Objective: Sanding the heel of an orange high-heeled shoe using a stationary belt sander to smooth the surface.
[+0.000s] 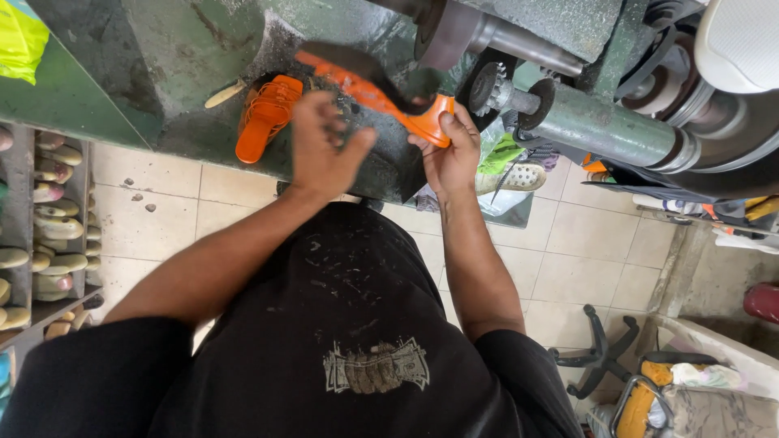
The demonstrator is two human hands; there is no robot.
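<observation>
An orange sandal with a black sole (369,85) is held up in front of a green grinding machine. My right hand (449,154) grips its heel end from below. My left hand (324,146) has its fingers spread just beside the shoe's middle, touching or nearly touching it. A second orange strappy sandal (266,115) lies on the dark green machine bench (162,73) to the left of my left hand. The machine's spinning wheel (489,88) and shaft (600,126) sit just right of the held shoe.
A rack of several pale shoe lasts (49,219) stands at the left. A white clog (519,177) lies on the tiled floor under the bench. A chair base (596,353) and a box of rags (698,389) are at the lower right.
</observation>
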